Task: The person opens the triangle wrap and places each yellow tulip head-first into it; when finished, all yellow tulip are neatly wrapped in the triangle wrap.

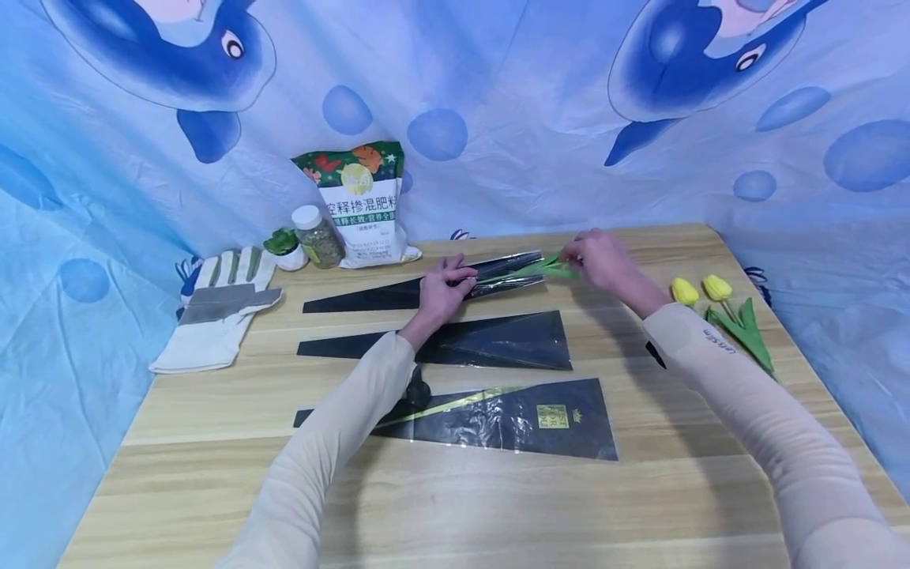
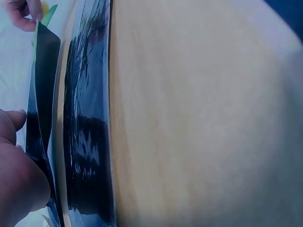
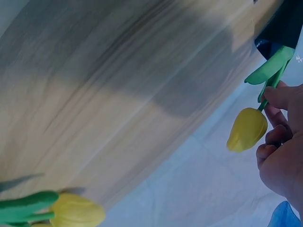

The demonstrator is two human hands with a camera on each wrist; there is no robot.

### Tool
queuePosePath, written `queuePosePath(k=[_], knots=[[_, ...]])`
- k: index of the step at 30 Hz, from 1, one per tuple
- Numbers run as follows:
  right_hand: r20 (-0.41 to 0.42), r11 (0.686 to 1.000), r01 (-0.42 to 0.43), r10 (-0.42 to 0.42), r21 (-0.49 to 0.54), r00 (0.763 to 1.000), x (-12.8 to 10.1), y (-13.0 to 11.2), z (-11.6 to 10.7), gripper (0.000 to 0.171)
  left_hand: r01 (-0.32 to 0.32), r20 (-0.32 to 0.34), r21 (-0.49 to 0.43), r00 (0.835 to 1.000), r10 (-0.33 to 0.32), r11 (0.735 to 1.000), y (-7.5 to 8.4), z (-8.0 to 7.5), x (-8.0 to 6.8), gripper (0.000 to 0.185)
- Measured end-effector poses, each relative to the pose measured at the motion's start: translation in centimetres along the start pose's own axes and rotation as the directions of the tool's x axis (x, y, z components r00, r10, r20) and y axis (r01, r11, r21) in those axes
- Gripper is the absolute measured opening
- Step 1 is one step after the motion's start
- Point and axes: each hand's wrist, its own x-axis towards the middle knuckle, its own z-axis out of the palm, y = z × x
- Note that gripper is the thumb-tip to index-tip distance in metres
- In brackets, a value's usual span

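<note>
The yellow tulip [image 3: 247, 129] is what you are feeding into the farthest black sleeve [image 1: 426, 289] on the wooden table [image 1: 455, 490]. From the head camera, your left hand [image 1: 442, 286] rests on that sleeve about midway, fingers curled lightly over it, while your right hand [image 1: 600, 259] sits at its wide mouth with green leaves showing. Two more sleeves lie nearer you; spare tulips [image 1: 700, 291] wait to your right.

At the left wrist, the sleeve's thin film [image 2: 43, 94] is lifted off the table; press too loosely and it could slide as the stem pushes in.

At the right wrist, your fingers [image 3: 279, 97] pinch the stem just behind the bloom. The leaves [image 3: 271, 70] could catch on the mouth edge and crumple the film.
</note>
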Motion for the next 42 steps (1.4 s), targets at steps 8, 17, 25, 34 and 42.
queuePosePath(k=[8, 17, 25, 34, 42], knots=[[0.053, 0.996, -0.031, 0.027, 0.079, 0.998, 0.7, -0.5, 1.2, 0.016, -0.004, -0.003, 0.006, 1.000, 0.004, 1.000, 0.1, 0.0, 0.0, 0.015], [0.031, 0.993, -0.030, 0.026, 0.118, 0.999, 0.9, -1.1, 2.4, 0.014, -0.004, 0.007, -0.017, 1.000, 0.004, 1.000, 0.0, 0.3, 0.1, 0.015], [0.017, 0.980, -0.080, 0.078, 0.184, 0.997, 1.0, -1.1, 3.4, 0.012, -0.032, 0.004, -0.012, 0.999, 0.032, 0.999, 0.2, 0.5, 0.0, 0.014], [0.048, 0.969, -0.107, 0.099, 0.221, 0.994, 1.0, -0.8, 3.9, 0.013, -0.045, 0.000, 0.027, 0.999, 0.045, 0.999, 0.0, 0.7, 0.0, 0.013], [0.067, 0.908, -0.129, 0.111, 0.398, 0.992, -0.3, 1.4, 2.6, 0.028, -0.044, -0.001, 0.030, 0.999, 0.044, 0.999, -0.3, 0.6, 0.1, 0.013]])
